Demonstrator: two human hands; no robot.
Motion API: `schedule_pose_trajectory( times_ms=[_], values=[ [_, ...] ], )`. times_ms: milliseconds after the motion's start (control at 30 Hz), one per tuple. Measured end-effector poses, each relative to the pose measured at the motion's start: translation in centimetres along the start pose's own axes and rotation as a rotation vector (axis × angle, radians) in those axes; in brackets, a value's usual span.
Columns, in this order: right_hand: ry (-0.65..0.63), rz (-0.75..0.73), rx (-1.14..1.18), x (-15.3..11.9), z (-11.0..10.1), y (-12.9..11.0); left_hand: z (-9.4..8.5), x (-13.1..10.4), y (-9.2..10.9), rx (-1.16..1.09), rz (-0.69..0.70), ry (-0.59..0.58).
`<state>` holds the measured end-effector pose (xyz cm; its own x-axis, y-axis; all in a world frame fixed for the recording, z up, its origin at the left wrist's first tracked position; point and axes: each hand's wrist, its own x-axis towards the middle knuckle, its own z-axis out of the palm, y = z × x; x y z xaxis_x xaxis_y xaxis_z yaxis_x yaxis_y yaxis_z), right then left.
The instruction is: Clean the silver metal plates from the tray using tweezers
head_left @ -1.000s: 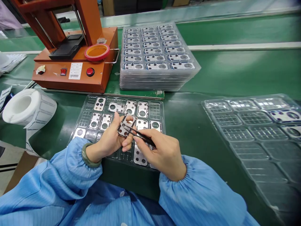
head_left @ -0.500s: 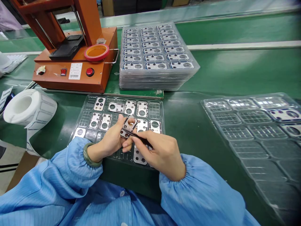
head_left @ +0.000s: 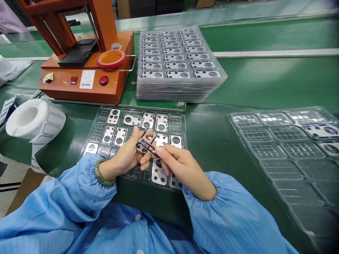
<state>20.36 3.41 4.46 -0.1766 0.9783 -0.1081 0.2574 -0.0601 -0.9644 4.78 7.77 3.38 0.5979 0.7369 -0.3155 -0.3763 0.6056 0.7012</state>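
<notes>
Between the thumb and fingers of my left hand (head_left: 129, 151) is a small metal plate (head_left: 146, 141) with one large hole and several small ones. My right hand (head_left: 177, 160) pinches dark tweezers (head_left: 154, 151), whose tips reach over the plate's lower part. Both hands are above a clear compartment tray (head_left: 98, 121). Several similar plates lie in that tray, one of them (head_left: 161, 123) behind my hands. What the tweezer tips touch is too small to tell.
An orange press (head_left: 79, 79) stands at the back left, with a red tape ring (head_left: 111, 59) on it. Beside it rises a stack of filled trays (head_left: 174, 86). A label roll (head_left: 29, 118) sits at the left, another clear tray (head_left: 265, 164) at the right.
My right hand has turned and its fingers have shifted on the tweezers, which now show more of their length. My left hand still holds the plate. The whole view has shifted slightly.
</notes>
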Motion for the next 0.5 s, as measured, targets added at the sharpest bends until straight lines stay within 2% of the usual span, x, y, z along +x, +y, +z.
schedule_pose_trajectory(
  times_ms=[367,500],
  values=[
    [0.006,-0.028,-0.090,-0.2,0.4,0.5,0.0,-0.2,-0.1,0.052,0.015,0.003],
    [0.088,-0.094,-0.106,-0.3,0.9,1.1,-0.2,0.0,-0.1,-0.030,0.002,-0.036]
  ],
)
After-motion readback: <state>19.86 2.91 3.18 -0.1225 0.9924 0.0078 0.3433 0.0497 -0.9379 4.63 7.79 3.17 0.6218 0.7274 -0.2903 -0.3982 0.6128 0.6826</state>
